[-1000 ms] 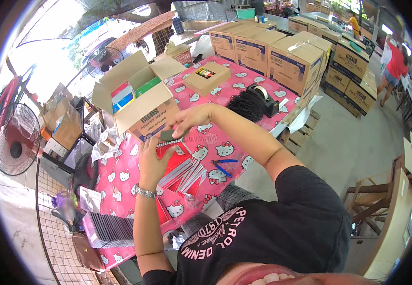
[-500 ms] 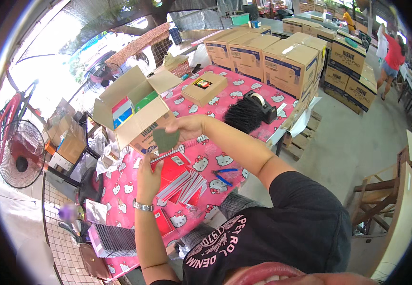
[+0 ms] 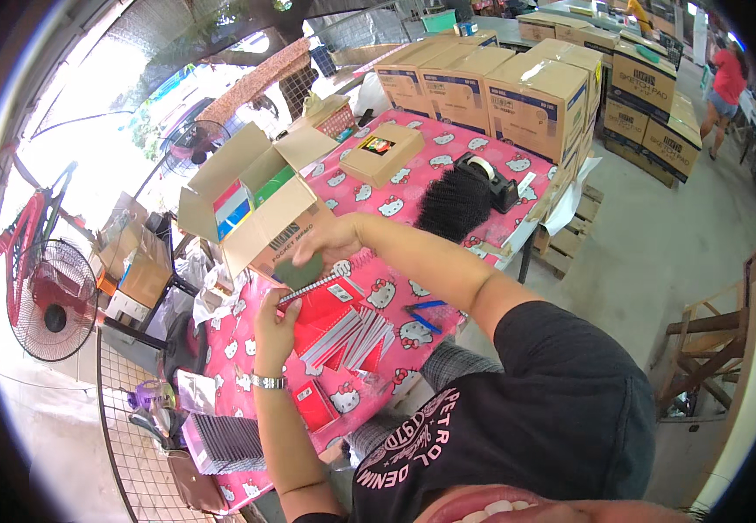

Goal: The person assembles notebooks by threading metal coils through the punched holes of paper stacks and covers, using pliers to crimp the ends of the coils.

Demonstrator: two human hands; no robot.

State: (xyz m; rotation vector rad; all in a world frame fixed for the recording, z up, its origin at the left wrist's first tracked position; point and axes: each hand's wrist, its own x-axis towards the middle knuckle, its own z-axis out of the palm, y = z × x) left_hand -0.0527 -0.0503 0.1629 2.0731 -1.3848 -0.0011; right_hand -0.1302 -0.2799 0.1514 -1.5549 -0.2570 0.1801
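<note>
My left hand [image 3: 275, 324] pinches the left end of a red spiral notebook [image 3: 321, 303], by its white coil binding. In my right hand [image 3: 336, 239] is a dark green, flat, rounded piece [image 3: 299, 273]; its lower edge is close to the coil, and I cannot tell whether they touch. Just beneath, several more red notebooks [image 3: 356, 342] lie in an uneven, fanned pile. Another red notebook [image 3: 314, 406] rests by my left forearm. Blue-handled pliers [image 3: 427, 315] lie right of the pile.
An open carton [image 3: 284, 241] holding colourful booklets stands beyond my hands. A bundle of black bristle-like strips [image 3: 455, 207], a tape dispenser [image 3: 502, 190] and a small brown box [image 3: 382, 157] sit farther back. Dark coil-bound books [image 3: 221, 443] are stacked at the near left; large cartons [image 3: 535, 100] line the back.
My right hand has brought the green piece down and left, closer to the coil. The left hand keeps its hold on the notebook. The whole view has shifted slightly.
</note>
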